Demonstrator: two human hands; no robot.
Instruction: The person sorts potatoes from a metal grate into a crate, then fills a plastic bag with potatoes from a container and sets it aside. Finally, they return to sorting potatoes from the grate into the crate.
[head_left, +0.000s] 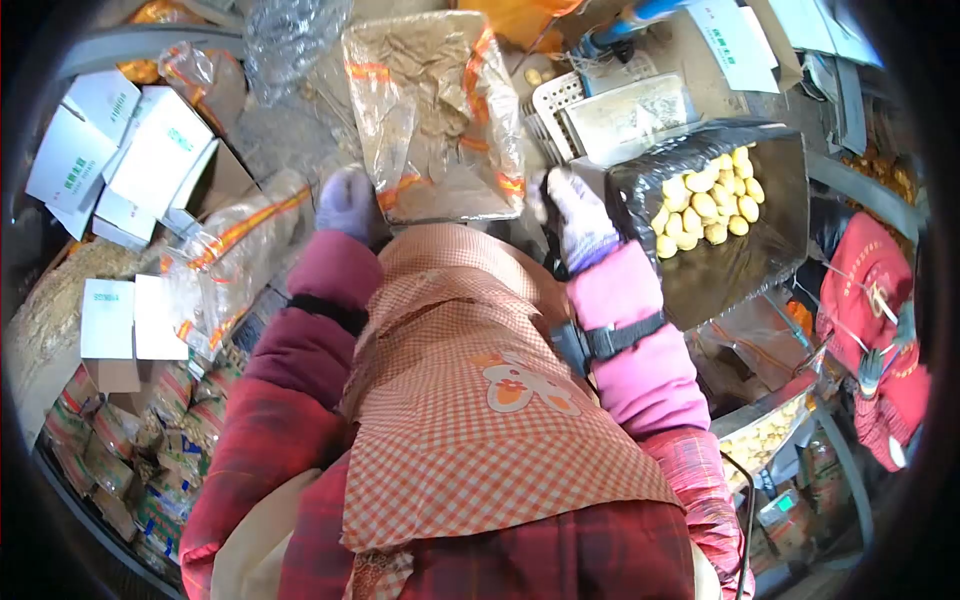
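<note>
A person seen from above wears an orange-red and white checked apron with a cartoon rabbit print, over a dark red plaid garment. Pink quilted-looking sleeves cover the forearms, each crossed by a black strap, the right one with a buckle. Pale, lavender-tinged gloves cover the left hand and right hand; a thin black cord curves beside the right sleeve.

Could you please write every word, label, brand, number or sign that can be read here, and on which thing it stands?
No text can be read with certainty.
White cardboard boxes with green print, left side: characters too blurred.
White cardboard flap with green print, upper right: too small.
Multicoloured plastic packets, lower left: printing too small and blurred.
</note>
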